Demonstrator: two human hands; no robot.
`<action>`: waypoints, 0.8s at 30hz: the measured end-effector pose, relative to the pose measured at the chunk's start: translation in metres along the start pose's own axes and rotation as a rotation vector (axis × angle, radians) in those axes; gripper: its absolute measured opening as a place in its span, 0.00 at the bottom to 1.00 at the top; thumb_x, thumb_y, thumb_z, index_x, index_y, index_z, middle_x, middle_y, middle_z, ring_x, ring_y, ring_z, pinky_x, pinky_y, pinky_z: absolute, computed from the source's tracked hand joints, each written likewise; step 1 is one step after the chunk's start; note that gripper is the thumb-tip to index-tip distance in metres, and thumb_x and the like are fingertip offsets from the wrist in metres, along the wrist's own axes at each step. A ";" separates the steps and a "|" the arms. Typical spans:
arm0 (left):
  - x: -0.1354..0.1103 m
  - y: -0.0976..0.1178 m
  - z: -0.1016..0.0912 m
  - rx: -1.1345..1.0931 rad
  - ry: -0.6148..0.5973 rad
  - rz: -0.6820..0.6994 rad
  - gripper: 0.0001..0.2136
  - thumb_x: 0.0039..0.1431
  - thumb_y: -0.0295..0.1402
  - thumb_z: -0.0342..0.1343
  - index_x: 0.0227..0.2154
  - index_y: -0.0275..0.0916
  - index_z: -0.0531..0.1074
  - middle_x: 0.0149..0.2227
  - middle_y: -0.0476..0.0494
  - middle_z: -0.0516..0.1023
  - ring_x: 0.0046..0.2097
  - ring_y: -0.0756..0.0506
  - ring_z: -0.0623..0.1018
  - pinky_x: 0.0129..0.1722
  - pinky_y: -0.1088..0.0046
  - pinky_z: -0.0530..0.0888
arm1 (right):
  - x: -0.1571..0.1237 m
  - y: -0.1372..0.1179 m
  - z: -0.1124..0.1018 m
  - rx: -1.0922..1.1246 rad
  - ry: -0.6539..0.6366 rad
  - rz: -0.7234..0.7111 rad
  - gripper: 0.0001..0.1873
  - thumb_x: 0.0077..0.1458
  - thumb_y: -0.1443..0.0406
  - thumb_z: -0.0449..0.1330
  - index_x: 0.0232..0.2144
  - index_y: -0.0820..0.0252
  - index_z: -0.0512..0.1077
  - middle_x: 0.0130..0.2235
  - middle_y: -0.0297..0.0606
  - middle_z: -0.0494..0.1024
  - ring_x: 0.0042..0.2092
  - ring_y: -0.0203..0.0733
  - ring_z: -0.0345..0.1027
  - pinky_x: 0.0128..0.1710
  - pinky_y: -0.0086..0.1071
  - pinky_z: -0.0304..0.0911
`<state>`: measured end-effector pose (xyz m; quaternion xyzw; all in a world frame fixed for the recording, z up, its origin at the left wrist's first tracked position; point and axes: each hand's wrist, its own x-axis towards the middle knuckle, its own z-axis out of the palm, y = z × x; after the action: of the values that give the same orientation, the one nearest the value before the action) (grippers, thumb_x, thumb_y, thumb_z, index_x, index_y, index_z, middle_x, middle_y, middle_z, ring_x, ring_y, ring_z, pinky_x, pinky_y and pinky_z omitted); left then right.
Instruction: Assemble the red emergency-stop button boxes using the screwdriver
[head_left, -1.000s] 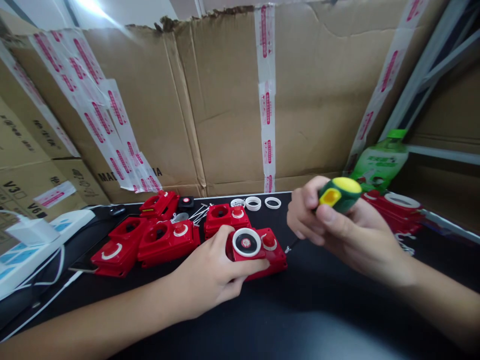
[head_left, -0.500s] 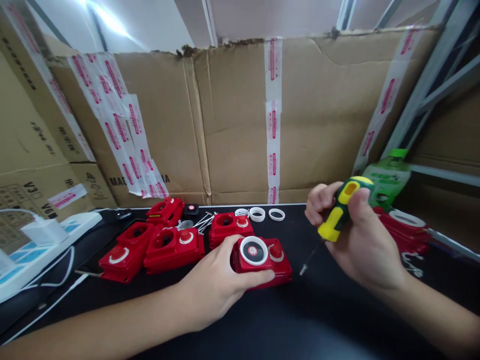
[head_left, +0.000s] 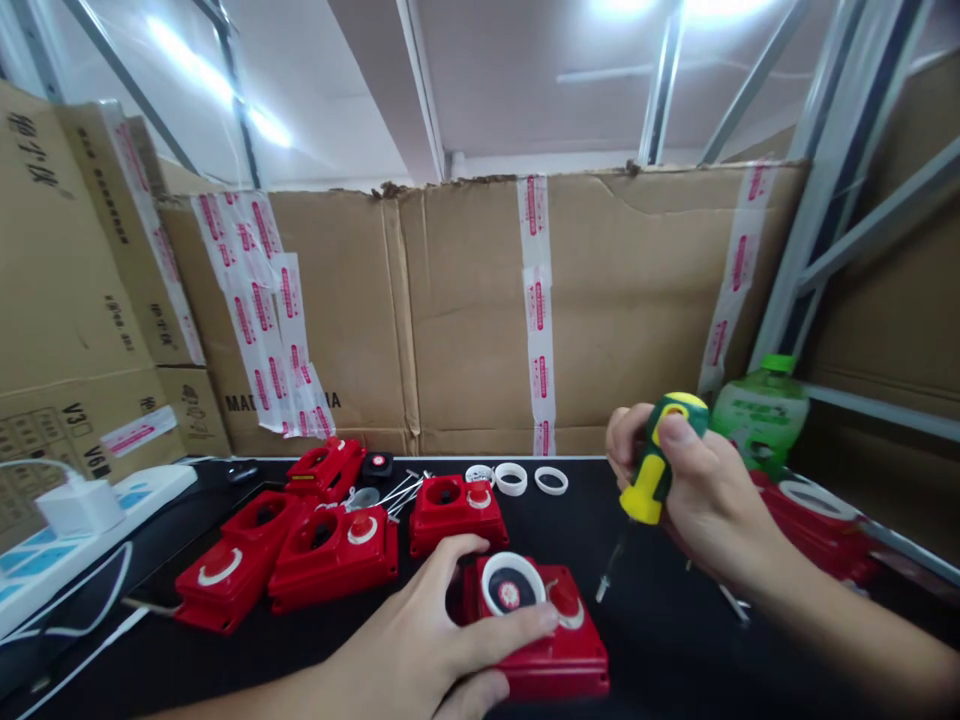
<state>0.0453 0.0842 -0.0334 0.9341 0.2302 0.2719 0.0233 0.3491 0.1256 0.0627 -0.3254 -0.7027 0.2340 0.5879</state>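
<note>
My left hand is closed around the left side of a red plastic housing, thumb across its front. On the housing sit a white ring around a black disc with a red-and-white emblem, and a red knob beside a white arc. Off to the right and above the table, my right hand grips a screwdriver by its yellow-and-green handle. Its shaft slants down-left, apart from the housing, with a small pale piece at the tip that I cannot make out clearly.
Several more red housings stand at the left and behind. White rings and thin metal rods lie near the cardboard wall. A power strip is far left; a green bottle stands back right.
My view has tilted up. My left hand and the housing have come nearer, away from the other housings. The screwdriver stays raised in my right hand, its handle somewhat more upright.
</note>
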 end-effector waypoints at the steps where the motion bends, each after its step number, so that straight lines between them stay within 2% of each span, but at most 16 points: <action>1: 0.001 0.000 -0.004 0.045 0.004 -0.009 0.42 0.66 0.31 0.68 0.76 0.64 0.54 0.71 0.34 0.52 0.63 0.29 0.77 0.56 0.48 0.86 | 0.007 -0.001 -0.002 -0.014 -0.011 -0.012 0.31 0.69 0.38 0.56 0.26 0.53 0.74 0.28 0.35 0.70 0.28 0.38 0.63 0.24 0.32 0.63; 3: 0.009 0.002 -0.018 0.112 0.015 -0.071 0.41 0.65 0.37 0.70 0.75 0.59 0.56 0.73 0.30 0.51 0.66 0.24 0.74 0.56 0.43 0.85 | 0.023 -0.005 -0.004 -0.004 -0.013 -0.021 0.32 0.63 0.36 0.62 0.25 0.55 0.75 0.27 0.35 0.71 0.28 0.37 0.64 0.24 0.31 0.64; 5: 0.025 0.004 -0.037 0.112 0.042 -0.149 0.34 0.67 0.39 0.68 0.72 0.51 0.63 0.69 0.30 0.62 0.67 0.26 0.72 0.61 0.41 0.81 | 0.040 -0.008 -0.002 0.014 -0.020 -0.015 0.33 0.59 0.34 0.65 0.25 0.55 0.75 0.26 0.34 0.72 0.25 0.36 0.65 0.22 0.30 0.64; 7: 0.050 0.002 -0.058 0.084 0.071 -0.232 0.19 0.72 0.38 0.63 0.62 0.46 0.72 0.59 0.36 0.73 0.61 0.33 0.77 0.61 0.47 0.80 | 0.054 -0.009 0.002 0.041 -0.028 0.010 0.33 0.57 0.33 0.67 0.25 0.55 0.75 0.22 0.31 0.70 0.20 0.34 0.62 0.16 0.30 0.60; 8: 0.064 0.000 -0.068 0.069 0.046 -0.274 0.16 0.73 0.39 0.63 0.59 0.45 0.75 0.57 0.38 0.75 0.59 0.34 0.77 0.61 0.49 0.79 | 0.061 -0.009 0.005 0.056 -0.029 0.025 0.32 0.56 0.34 0.68 0.25 0.55 0.75 0.20 0.30 0.69 0.18 0.33 0.61 0.14 0.29 0.58; 11: 0.103 -0.014 -0.089 0.017 -0.021 -0.334 0.16 0.71 0.43 0.66 0.55 0.41 0.78 0.52 0.40 0.81 0.55 0.36 0.80 0.58 0.55 0.78 | 0.074 -0.007 0.011 0.105 -0.019 0.053 0.32 0.53 0.34 0.70 0.27 0.55 0.75 0.19 0.30 0.72 0.15 0.36 0.65 0.11 0.30 0.60; 12: 0.114 -0.018 -0.093 -0.007 -0.064 -0.338 0.15 0.70 0.42 0.68 0.53 0.40 0.79 0.50 0.42 0.83 0.53 0.37 0.81 0.56 0.58 0.78 | 0.076 -0.007 0.011 0.124 -0.009 0.052 0.32 0.52 0.34 0.71 0.28 0.55 0.76 0.21 0.32 0.75 0.17 0.38 0.69 0.12 0.30 0.64; 14: 0.130 -0.026 -0.096 -0.101 -0.091 -0.329 0.08 0.71 0.37 0.67 0.46 0.39 0.81 0.44 0.45 0.86 0.46 0.42 0.83 0.48 0.66 0.78 | 0.078 -0.007 0.010 0.159 0.008 0.044 0.31 0.51 0.35 0.73 0.30 0.55 0.77 0.24 0.33 0.79 0.20 0.39 0.74 0.15 0.31 0.70; 17: 0.140 -0.028 -0.095 -0.250 -0.105 -0.334 0.05 0.72 0.33 0.65 0.40 0.38 0.82 0.37 0.48 0.87 0.37 0.47 0.83 0.39 0.73 0.75 | 0.074 -0.011 0.002 0.180 0.010 0.054 0.28 0.52 0.40 0.75 0.31 0.57 0.79 0.26 0.35 0.81 0.21 0.38 0.76 0.21 0.31 0.77; 21: 0.144 -0.028 -0.094 -0.266 -0.115 -0.324 0.06 0.72 0.33 0.65 0.38 0.38 0.83 0.35 0.49 0.87 0.36 0.48 0.83 0.37 0.74 0.74 | 0.072 -0.013 -0.010 0.141 0.047 0.062 0.26 0.54 0.42 0.76 0.31 0.58 0.81 0.27 0.38 0.83 0.23 0.38 0.78 0.24 0.30 0.80; 24: 0.149 -0.036 -0.097 -0.221 -0.087 -0.330 0.07 0.72 0.33 0.65 0.37 0.38 0.84 0.35 0.48 0.87 0.36 0.48 0.83 0.37 0.74 0.74 | 0.077 -0.007 -0.012 0.117 0.105 0.024 0.25 0.55 0.43 0.75 0.30 0.58 0.80 0.28 0.38 0.84 0.24 0.38 0.78 0.24 0.30 0.80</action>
<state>0.0908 0.1745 0.1168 0.8863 0.3476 0.2474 0.1800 0.3517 0.1763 0.1218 -0.3104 -0.6521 0.2645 0.6391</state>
